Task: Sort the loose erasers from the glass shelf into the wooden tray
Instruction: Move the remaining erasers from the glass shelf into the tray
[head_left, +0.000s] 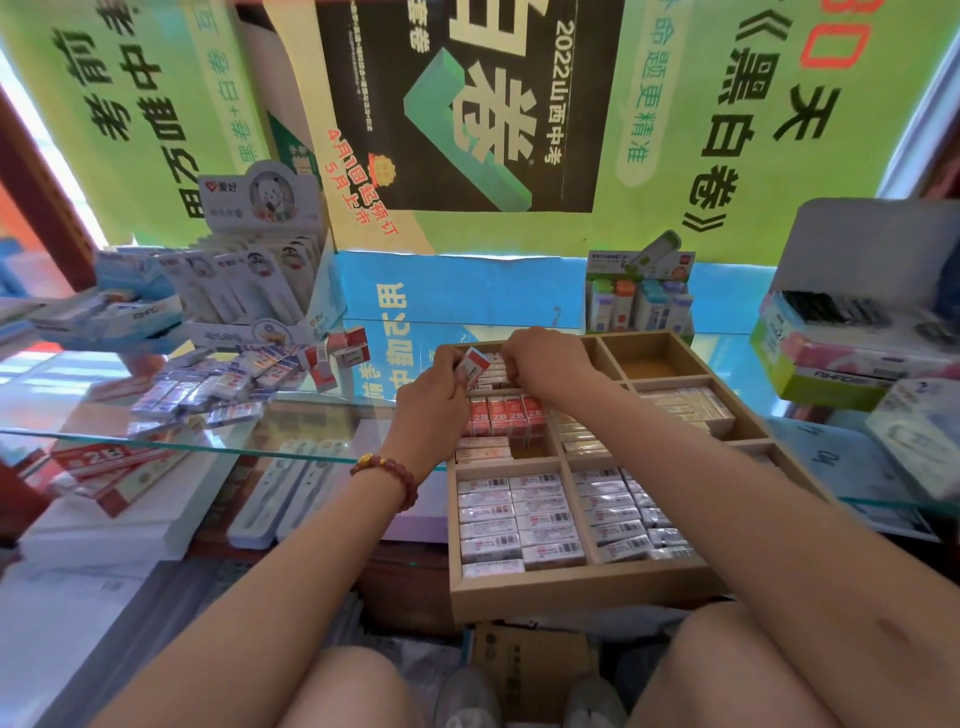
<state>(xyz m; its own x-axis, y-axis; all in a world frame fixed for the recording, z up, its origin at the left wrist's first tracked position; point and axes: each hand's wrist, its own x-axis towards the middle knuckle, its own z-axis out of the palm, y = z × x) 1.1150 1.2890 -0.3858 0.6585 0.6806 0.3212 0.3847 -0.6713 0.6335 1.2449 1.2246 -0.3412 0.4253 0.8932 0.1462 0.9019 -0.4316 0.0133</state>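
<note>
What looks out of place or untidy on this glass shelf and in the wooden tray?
The white-and-blue wrapped erasers lie in a jumbled heap on the glass shelf, left of the wooden tray, at all angles. A few red-and-white erasers lie tumbled beside them. Erasers inside the tray stand in neat rows.

Black poster (519, 78), pen display box (249, 280)

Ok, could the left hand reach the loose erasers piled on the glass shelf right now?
Probably yes: the pile lies on the glass shelf left of the wooden tray, nothing between. But the left hand pinches a red-and-white eraser, so that goes down first.
</note>
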